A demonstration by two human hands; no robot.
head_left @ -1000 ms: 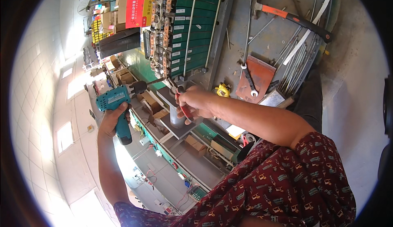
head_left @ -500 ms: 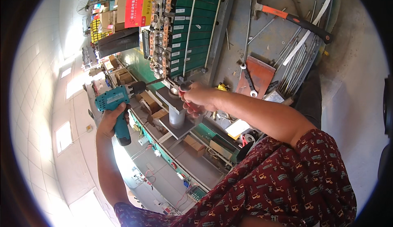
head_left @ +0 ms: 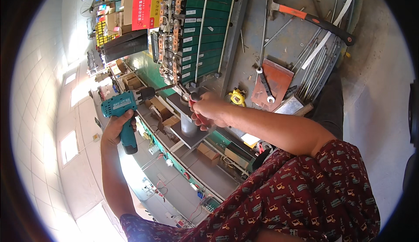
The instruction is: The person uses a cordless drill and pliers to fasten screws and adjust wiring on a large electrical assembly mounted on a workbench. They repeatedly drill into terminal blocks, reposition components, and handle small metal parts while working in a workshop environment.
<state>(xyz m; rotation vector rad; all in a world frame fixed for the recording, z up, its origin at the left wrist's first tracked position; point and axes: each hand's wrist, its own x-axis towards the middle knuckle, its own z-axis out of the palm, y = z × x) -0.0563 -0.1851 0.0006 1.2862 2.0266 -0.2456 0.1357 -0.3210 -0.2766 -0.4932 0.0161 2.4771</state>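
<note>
My left hand (head_left: 118, 126) is wrapped round the grip of a teal cordless drill (head_left: 118, 104). The drill's black chuck points right, and its long bit (head_left: 164, 87) reaches the lower corner of a battery pack (head_left: 205, 32) of green cells with copper strips along its left side. Closed round red-handled pliers (head_left: 197, 113), my right hand (head_left: 210, 111) is just below that same corner. The plier jaws (head_left: 184, 94) are up close to the bit's tip and the last copper strip (head_left: 175, 63). Whether the jaws grip anything is too small to tell.
Right of the pack lie a claw hammer (head_left: 305, 17), a wrench (head_left: 265, 85) on a reddish-brown plate (head_left: 279, 78), metal rods (head_left: 315, 63) and a yellow tape measure (head_left: 237, 97). A grey stand (head_left: 188, 126) is below my right hand. A red-and-yellow box (head_left: 146, 8) stands behind.
My right hand with the pliers has shifted slightly, and the tape measure beside its wrist shows more fully. The drill stays nearly in place, its bit still at the pack's corner.
</note>
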